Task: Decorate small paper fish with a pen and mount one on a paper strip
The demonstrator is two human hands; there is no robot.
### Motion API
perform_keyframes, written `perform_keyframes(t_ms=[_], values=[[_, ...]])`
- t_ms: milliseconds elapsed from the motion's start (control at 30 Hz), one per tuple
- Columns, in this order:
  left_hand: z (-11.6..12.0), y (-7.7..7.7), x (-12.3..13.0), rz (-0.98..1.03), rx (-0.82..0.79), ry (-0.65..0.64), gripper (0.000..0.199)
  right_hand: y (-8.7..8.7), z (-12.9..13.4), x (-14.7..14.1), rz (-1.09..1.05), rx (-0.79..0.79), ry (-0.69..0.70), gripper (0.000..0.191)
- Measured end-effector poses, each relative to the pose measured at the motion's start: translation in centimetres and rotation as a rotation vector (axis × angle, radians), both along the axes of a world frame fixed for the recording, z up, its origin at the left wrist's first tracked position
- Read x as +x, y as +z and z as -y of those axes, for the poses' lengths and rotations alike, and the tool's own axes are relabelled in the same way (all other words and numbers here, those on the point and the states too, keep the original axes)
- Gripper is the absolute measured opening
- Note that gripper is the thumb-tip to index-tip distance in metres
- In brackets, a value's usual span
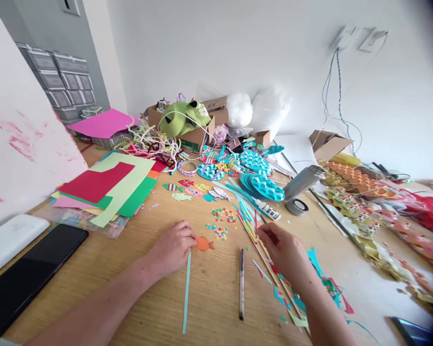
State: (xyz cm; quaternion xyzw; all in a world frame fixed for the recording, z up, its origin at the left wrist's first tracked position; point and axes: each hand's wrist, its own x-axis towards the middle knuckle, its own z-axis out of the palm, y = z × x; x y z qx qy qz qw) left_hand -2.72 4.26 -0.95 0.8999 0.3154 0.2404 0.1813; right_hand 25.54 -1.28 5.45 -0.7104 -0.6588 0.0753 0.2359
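My left hand [173,246] rests on the wooden table, fingers closed at the left end of an orange paper fish [203,243]; what they pinch is too small to tell. A light blue paper strip [186,293] runs down from just below those fingers. On the right, my right hand [279,242] has its fingertips pinched together beside thin coloured paper strips [246,222]; anything between them is hidden. A pen [241,283] lies between my forearms. Small paper dots [223,215] and several decorated paper fish [181,196] are spread beyond my hands.
Coloured paper sheets [130,180] and a black phone [32,274] lie at the left. Blue scalloped discs [261,186], a glue bottle [268,209] and a steel flask [305,181] stand or lie beyond my right hand. Paper scraps [324,278] and wooden sticks [286,293] are near my right forearm.
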Motion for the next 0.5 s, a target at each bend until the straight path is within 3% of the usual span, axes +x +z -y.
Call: perform_keyframes(t_ms=[133, 267, 500], values=[[0.2, 0.5, 0.0, -0.044, -0.017, -0.015, 0.033, -0.4, 1.1, 0.6, 0.11, -0.189, 0.089, 0.028], [0.5, 1.0, 0.0, -0.083, -0.039, -0.02, 0.033, -0.9, 0.7, 1.4, 0.1, -0.185, 0.079, 0.028], [0.7, 0.6, 0.2, -0.097, 0.003, -0.028, 0.031, -2.2, -6.4, 7.0, 0.267, 0.017, -0.188, 0.024]])
